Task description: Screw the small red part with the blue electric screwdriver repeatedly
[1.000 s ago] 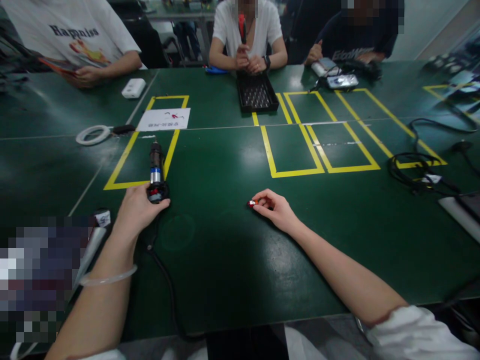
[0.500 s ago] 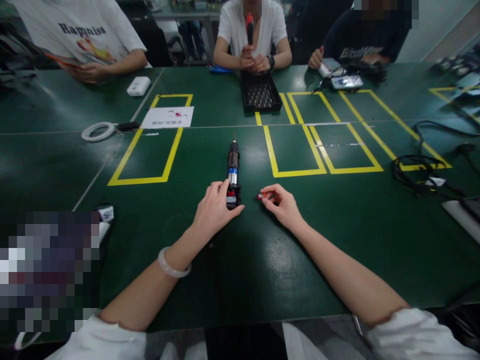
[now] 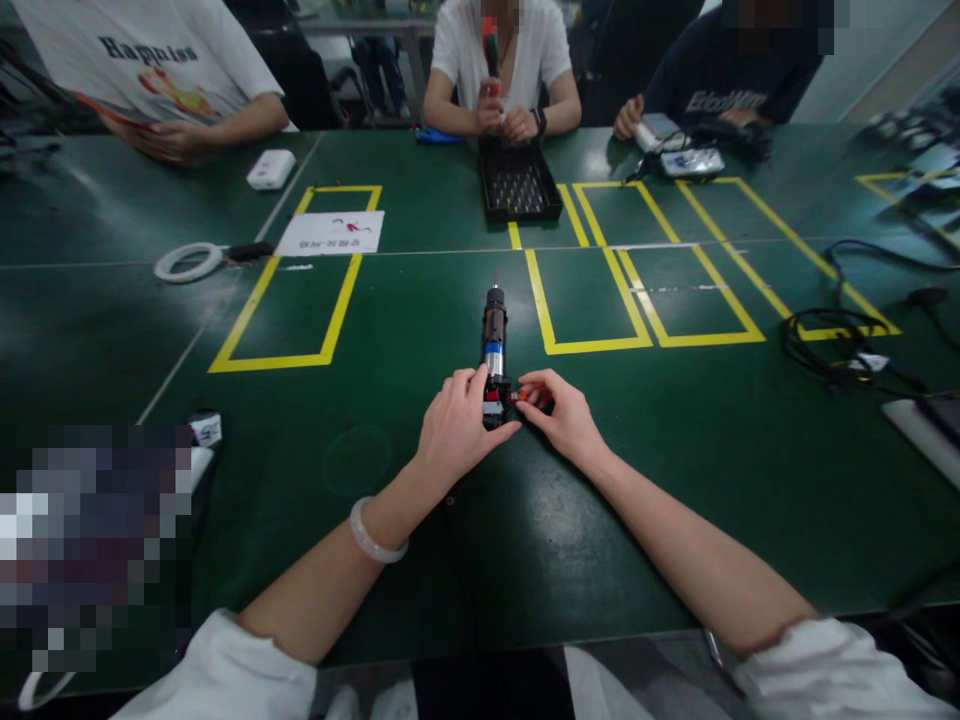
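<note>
A black cylindrical tool (image 3: 493, 330) with a blue and silver band lies on the green table (image 3: 420, 560), tip pointing away from me. My left hand (image 3: 457, 425) is closed round its near end. My right hand (image 3: 562, 412) pinches a small red and silver part (image 3: 519, 396) and presses it against the tool's near end, right beside my left fingers. Both hands meet at the middle of the table in front of me.
Yellow tape rectangles (image 3: 289, 290) mark the table. A white paper (image 3: 330, 232), a tape roll (image 3: 180, 262), a white box (image 3: 271, 168) and a black tray (image 3: 519, 183) lie further off. Coiled black cables (image 3: 832, 335) sit at the right. Three people sit across the table.
My left hand carried the tool from the left yellow rectangle to the table's middle. My right hand brought the small red part up against the tool's near end.
</note>
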Demonstrator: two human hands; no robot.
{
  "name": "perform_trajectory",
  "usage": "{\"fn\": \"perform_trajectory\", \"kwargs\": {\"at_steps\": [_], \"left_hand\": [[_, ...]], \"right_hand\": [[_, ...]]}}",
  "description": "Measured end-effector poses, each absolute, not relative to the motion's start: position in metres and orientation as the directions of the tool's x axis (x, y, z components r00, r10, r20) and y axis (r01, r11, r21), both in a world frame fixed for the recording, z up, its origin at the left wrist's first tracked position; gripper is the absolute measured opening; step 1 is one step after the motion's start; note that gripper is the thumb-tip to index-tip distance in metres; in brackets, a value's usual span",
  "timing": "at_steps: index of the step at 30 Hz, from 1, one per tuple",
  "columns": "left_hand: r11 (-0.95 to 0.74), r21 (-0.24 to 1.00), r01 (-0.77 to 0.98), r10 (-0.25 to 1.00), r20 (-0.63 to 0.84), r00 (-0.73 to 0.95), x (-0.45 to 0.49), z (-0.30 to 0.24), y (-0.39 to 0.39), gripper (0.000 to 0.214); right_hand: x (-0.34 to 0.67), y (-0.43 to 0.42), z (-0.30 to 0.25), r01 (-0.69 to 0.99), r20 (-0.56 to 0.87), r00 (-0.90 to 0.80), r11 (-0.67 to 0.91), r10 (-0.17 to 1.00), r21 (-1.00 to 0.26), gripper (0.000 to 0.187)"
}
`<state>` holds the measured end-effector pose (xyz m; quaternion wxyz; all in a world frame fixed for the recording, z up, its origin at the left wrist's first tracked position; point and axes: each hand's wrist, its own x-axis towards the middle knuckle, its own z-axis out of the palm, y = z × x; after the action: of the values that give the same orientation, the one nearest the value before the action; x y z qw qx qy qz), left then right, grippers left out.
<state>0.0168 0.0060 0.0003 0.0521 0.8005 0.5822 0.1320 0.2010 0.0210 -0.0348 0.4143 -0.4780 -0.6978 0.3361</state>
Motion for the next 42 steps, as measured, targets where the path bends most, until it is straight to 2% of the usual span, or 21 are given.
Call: {"fn": "perform_trajectory", "kwargs": {"at_steps": [5,11,17,20,27,31,42], "left_hand": [[-0.318,0.234,0.919,0.945,0.151,0.289,0.017,0.002,0.005,0.079],[-0.313,0.223,0.923,0.947,0.152,0.284,0.016,-0.001,0.006,0.077],[-0.316,0.197,0.928,0.945,0.153,0.289,0.015,-0.001,0.006,0.087],[-0.293,0.171,0.941,0.953,0.128,0.274,0.019,0.003,0.008,0.089],[-0.213,0.139,0.967,0.972,0.129,0.196,0.033,0.01,0.015,0.074],[-0.234,0.122,0.964,0.968,0.122,0.22,0.03,0.013,0.018,0.068],[-0.234,-0.1,0.967,0.96,0.131,0.246,-0.033,0.022,0.009,0.065]], "right_hand": [[0.199,0.023,-0.037,0.384,0.275,-0.192,0.33,0.942,-0.862,0.009],[0.201,0.02,-0.032,0.352,0.321,-0.245,0.393,0.915,-0.85,0.012],[0.201,0.015,-0.027,0.389,0.279,-0.191,0.334,0.941,-0.859,0.018],[0.2,0.015,-0.029,0.355,0.234,-0.169,0.281,0.957,-0.892,0.02],[0.203,0.016,-0.034,0.245,0.184,-0.172,0.223,0.968,-0.943,0.022],[0.203,0.018,-0.035,0.203,0.176,-0.192,0.214,0.966,-0.955,0.022],[0.203,0.018,-0.036,0.17,0.167,-0.246,0.212,0.955,-0.962,0.024]]}}
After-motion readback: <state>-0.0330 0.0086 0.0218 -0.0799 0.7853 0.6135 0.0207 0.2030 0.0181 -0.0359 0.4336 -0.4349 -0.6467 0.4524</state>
